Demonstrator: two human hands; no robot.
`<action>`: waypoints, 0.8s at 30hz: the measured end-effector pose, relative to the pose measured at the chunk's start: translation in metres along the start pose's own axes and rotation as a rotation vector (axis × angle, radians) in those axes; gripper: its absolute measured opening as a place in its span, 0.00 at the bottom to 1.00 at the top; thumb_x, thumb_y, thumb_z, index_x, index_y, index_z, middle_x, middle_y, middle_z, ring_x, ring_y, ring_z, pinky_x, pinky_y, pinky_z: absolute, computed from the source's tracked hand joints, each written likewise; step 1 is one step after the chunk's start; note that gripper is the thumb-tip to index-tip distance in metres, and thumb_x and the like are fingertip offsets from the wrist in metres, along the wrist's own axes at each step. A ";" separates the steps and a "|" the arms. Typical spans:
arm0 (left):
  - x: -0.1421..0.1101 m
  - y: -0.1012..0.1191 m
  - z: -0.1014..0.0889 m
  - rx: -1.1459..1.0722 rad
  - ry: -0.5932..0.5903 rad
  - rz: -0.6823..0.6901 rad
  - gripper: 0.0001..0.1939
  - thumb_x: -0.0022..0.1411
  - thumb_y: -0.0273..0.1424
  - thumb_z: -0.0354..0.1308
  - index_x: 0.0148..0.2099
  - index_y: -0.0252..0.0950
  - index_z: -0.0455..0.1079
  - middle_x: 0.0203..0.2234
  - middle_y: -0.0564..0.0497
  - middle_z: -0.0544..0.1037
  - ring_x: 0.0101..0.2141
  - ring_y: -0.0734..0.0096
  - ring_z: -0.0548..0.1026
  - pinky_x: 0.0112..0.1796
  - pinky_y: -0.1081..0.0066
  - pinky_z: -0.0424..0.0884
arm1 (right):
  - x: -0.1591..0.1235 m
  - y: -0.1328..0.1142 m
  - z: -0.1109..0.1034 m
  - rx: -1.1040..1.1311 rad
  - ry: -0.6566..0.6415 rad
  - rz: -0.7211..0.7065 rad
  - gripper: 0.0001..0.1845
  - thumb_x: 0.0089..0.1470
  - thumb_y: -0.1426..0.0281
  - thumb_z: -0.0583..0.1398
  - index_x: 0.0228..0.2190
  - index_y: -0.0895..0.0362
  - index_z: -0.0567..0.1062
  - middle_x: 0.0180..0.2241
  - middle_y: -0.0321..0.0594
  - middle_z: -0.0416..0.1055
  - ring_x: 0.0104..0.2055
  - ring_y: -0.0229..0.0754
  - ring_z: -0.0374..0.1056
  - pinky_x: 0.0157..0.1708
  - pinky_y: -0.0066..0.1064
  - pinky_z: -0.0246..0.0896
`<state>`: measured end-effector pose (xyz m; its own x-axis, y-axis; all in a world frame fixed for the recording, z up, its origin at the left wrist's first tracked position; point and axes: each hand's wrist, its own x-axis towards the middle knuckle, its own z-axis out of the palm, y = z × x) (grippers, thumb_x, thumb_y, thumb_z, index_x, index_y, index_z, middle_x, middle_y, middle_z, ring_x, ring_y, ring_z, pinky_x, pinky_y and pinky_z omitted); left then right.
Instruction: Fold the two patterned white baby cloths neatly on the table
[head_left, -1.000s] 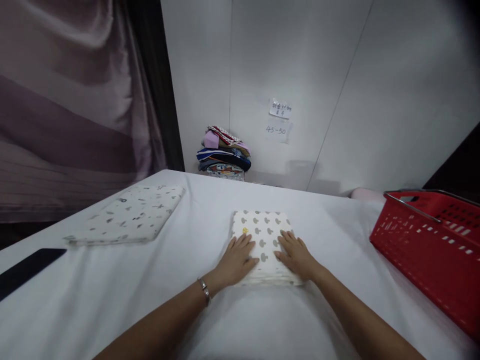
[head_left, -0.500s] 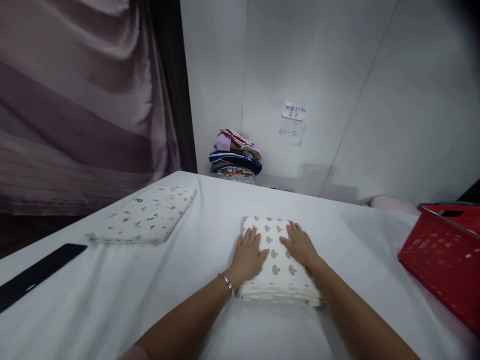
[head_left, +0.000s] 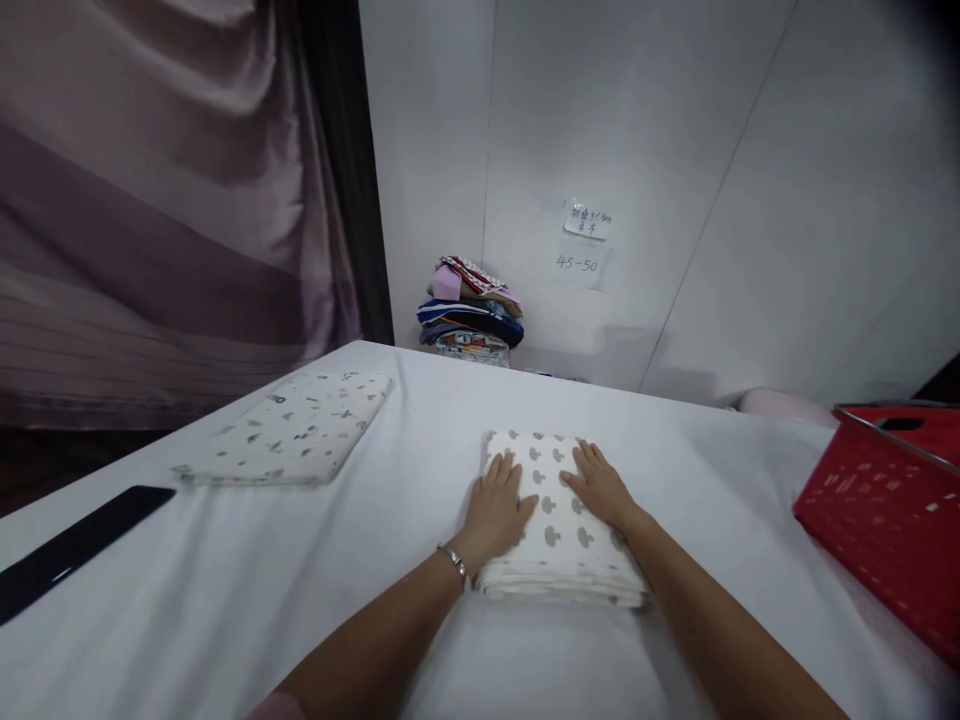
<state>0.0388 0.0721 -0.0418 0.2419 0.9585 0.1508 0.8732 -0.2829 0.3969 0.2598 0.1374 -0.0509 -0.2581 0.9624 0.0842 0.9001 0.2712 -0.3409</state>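
Observation:
A folded white cloth (head_left: 559,565) with grey mushroom-like prints lies in several layers in front of me, its folded edges towards me. My left hand (head_left: 496,505) rests flat on its left side, fingers spread, with a silver bracelet at the wrist. On the cloth's upper right part lies my right hand (head_left: 602,487), palm down and fingers stretched out. Neither hand grips the fabric. Further left, a second folded white cloth (head_left: 300,430) with small scattered prints lies flat, apart from both hands.
Everything lies on a white-covered table (head_left: 420,400). A dark flat strip (head_left: 82,545) is at the left edge, a red basket (head_left: 885,520) at the right. Beyond the far edge stands a stack of folded fabrics (head_left: 471,310) against the wall. A curtain (head_left: 150,200) hangs at left.
Almost nothing differs. Both hands stay flat on the mushroom-print cloth, and the view has shifted very slightly.

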 end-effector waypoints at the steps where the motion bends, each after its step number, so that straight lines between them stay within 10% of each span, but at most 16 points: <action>1: 0.000 0.000 -0.001 -0.008 0.002 0.003 0.28 0.63 0.43 0.40 0.62 0.37 0.52 0.64 0.45 0.45 0.63 0.56 0.40 0.55 0.51 0.51 | -0.001 0.001 -0.002 0.040 -0.004 0.013 0.34 0.56 0.56 0.49 0.58 0.64 0.56 0.63 0.49 0.40 0.65 0.49 0.32 0.61 0.41 0.37; 18: 0.004 -0.019 0.007 -0.429 0.098 -0.248 0.31 0.60 0.41 0.48 0.62 0.34 0.49 0.64 0.43 0.43 0.63 0.59 0.41 0.60 0.59 0.45 | -0.113 -0.008 -0.035 0.655 0.009 0.448 0.43 0.49 0.54 0.57 0.61 0.55 0.49 0.57 0.45 0.59 0.53 0.48 0.63 0.47 0.36 0.64; 24: 0.004 -0.028 -0.006 -0.636 0.068 -0.318 0.31 0.56 0.36 0.54 0.60 0.37 0.50 0.56 0.42 0.63 0.54 0.58 0.63 0.52 0.61 0.60 | -0.117 -0.001 -0.035 0.662 -0.021 0.473 0.42 0.50 0.53 0.55 0.61 0.56 0.49 0.49 0.47 0.67 0.46 0.47 0.69 0.43 0.35 0.66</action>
<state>0.0129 0.0834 -0.0465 -0.0285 0.9995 -0.0123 0.4758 0.0244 0.8792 0.3017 0.0252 -0.0279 0.0851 0.9711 -0.2229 0.5231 -0.2339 -0.8196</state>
